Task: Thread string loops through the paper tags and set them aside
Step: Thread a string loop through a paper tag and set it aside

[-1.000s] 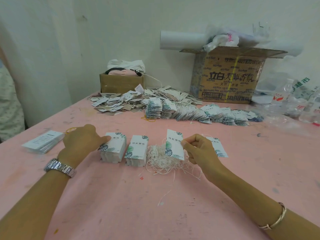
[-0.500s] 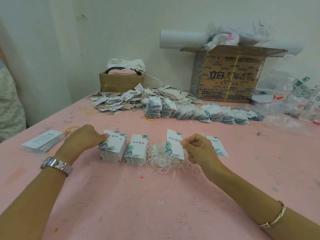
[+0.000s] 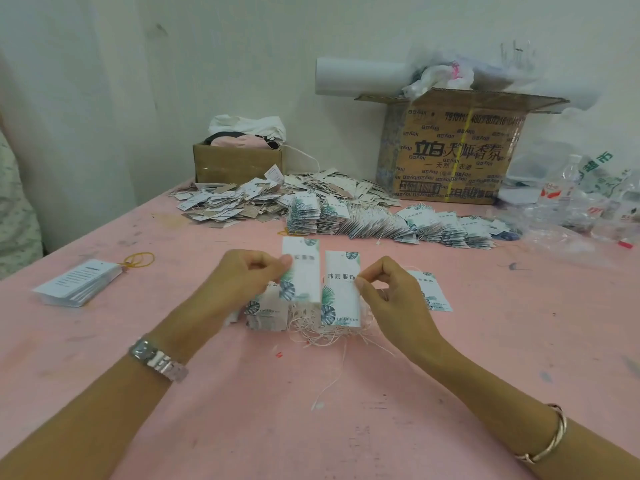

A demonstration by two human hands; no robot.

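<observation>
**Pink worktop (image 3: pixel 311 427), tag-stringing station: one tag in each hand**

- Item 1, left hand (image 3: pixel 249 275): fingers curled, thumb and forefinger clamped on the left edge of a leaf-printed paper tag (image 3: pixel 304 271). It is held upright above the unthreaded stacks (image 3: pixel 268 315).
- Item 2, right hand (image 3: pixel 388 292): fingers curled, pinching the right edge of a second tag (image 3: pixel 341 292), upright and just beside the first. You cannot tell from here whether a loop already sits between those fingers.
- Item 3, string loops (image 3: pixel 311 329): a loose tangle on the worktop, directly beneath both tags.
- Item 4, finished tags (image 3: pixel 398 223): a fanned row well behind your hands, in front of the printed carton (image 3: pixel 450 157).
- Item 5, single tag (image 3: pixel 433 296): lying flat, just behind your right hand.

Handling note, offered as judgement: the step looks like readying tags for threading. The holes are too small to make out, so keep each pinch at the edge and leave the hole end clear. Draw a loop from the rim of the tangle, not its middle, or several will probably lift together
</observation>
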